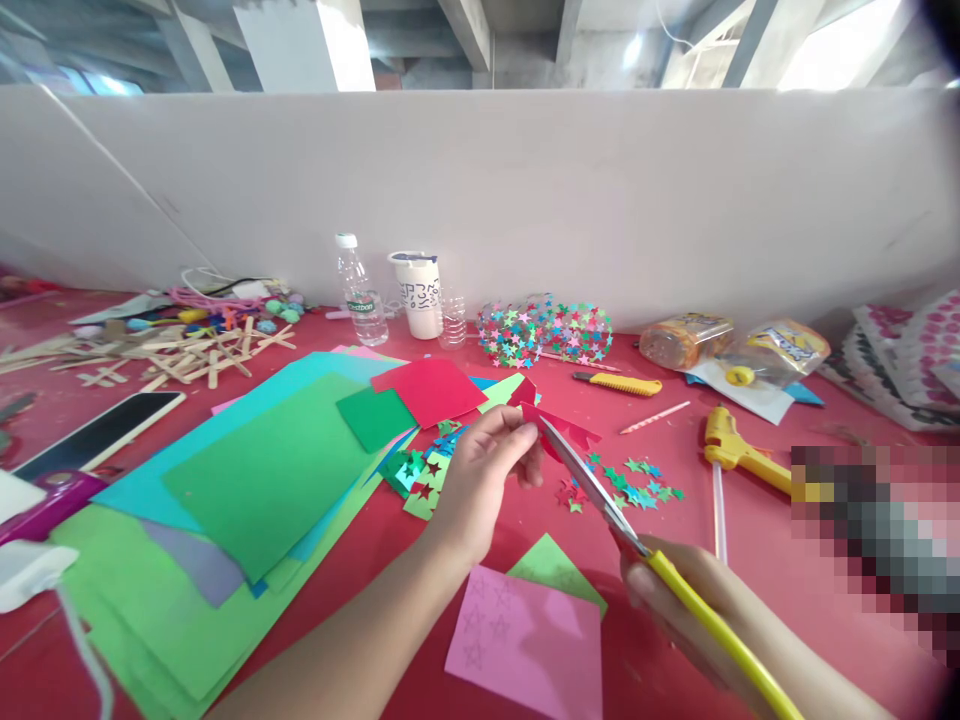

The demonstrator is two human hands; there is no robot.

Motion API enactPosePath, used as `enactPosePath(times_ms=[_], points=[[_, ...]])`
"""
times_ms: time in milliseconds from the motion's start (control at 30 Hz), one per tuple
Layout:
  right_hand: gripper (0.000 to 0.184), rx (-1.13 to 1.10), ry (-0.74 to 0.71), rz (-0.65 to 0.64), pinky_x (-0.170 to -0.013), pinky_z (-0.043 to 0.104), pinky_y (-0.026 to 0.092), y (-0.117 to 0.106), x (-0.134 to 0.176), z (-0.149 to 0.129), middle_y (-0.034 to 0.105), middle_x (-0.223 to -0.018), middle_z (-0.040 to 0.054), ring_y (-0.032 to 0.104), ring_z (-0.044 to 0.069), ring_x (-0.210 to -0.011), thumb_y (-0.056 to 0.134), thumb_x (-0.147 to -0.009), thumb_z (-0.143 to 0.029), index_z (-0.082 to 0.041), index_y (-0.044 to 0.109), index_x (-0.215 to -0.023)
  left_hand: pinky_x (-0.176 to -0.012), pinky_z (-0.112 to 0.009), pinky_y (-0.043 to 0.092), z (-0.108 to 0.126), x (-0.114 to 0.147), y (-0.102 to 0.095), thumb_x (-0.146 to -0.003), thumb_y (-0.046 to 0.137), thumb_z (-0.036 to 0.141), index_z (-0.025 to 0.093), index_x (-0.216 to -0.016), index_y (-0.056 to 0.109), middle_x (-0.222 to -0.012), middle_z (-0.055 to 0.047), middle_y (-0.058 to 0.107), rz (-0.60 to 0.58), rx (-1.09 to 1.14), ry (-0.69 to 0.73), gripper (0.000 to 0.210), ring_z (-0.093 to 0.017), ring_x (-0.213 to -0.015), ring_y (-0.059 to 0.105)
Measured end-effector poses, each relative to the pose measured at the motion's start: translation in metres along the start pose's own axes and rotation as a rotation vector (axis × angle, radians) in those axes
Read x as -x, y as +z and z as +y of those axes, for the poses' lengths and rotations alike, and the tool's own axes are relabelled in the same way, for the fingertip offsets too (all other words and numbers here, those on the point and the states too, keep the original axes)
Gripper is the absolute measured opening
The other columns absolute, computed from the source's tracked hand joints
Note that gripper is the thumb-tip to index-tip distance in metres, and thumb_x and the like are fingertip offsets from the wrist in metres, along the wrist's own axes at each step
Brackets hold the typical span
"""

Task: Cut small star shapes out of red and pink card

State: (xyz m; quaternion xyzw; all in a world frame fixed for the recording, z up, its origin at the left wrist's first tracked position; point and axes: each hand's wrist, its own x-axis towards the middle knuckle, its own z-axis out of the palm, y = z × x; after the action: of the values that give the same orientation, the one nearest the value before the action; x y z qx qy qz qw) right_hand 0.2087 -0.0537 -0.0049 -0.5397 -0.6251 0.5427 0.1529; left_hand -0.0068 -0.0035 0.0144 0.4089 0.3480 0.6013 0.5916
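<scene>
My left hand (pixel 487 465) pinches a piece of red paper (pixel 562 428) between thumb and fingers. Yellow-handled scissors (pixel 592 485) are in my right hand (pixel 675 590), their blades reaching up to the red paper beside my left fingertips. Small cut-out paper stars (pixel 637 485) in several colours lie on the table just beyond the blades. Below my hands rests a pink paper sheet (pixel 525 640) with star outlines drawn on it, partly over a green paper piece (pixel 559 570). Green scraps with star-shaped holes (pixel 429 483) lie left of my left hand.
Large coloured sheets (pixel 270 470) spread over the left, near a phone (pixel 97 435) and wooden sticks (pixel 210 355). A water bottle (pixel 362 295), a cup (pixel 418 295) and star-covered balls (pixel 510 333) stand at the back. Rightward lie a yellow cutter (pixel 622 383) and a glue gun (pixel 739 450).
</scene>
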Motion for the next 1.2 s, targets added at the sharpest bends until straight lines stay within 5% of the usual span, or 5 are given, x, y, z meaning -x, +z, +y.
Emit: enactPosePath(times_ms=[300, 633, 1200], points=[[0.070, -0.015, -0.065, 0.016, -0.038, 0.021, 0.023, -0.003, 0.011, -0.013, 0.040, -0.055, -0.0080, 0.028, 0.007, -0.042, 0.039, -0.078, -0.092, -0.023, 0.044, -0.069, -0.052, -0.021, 0.042, 0.012, -0.009, -0.014, -0.085, 0.064, 0.027, 0.018, -0.074, 0.060, -0.059, 0.004, 0.061, -0.108, -0.305, 0.079, 0.015, -0.008, -0.051, 0.054], [0.071, 0.010, -0.032, -0.041, -0.035, 0.019, 0.021, -0.002, 0.007, -0.012, 0.035, -0.050, -0.0099, 0.027, 0.005, -0.038, 0.035, -0.074, -0.096, -0.025, 0.035, -0.067, -0.052, -0.021, 0.043, 0.013, -0.011, -0.017, -0.084, 0.066, 0.030, 0.019, -0.074, 0.060, -0.059, 0.005, 0.060, -0.111, -0.335, 0.075, 0.016, -0.008, -0.051, 0.053], [0.065, 0.040, 0.016, 0.018, -0.037, 0.020, 0.025, -0.004, 0.011, -0.023, 0.040, -0.053, -0.0077, 0.031, 0.007, -0.042, 0.051, -0.080, -0.086, -0.023, 0.042, -0.064, -0.050, -0.022, 0.040, 0.013, -0.011, -0.016, -0.081, 0.067, 0.033, 0.019, -0.072, 0.060, -0.056, 0.004, 0.058, -0.084, -0.320, 0.038, 0.019, -0.009, -0.048, 0.050]])
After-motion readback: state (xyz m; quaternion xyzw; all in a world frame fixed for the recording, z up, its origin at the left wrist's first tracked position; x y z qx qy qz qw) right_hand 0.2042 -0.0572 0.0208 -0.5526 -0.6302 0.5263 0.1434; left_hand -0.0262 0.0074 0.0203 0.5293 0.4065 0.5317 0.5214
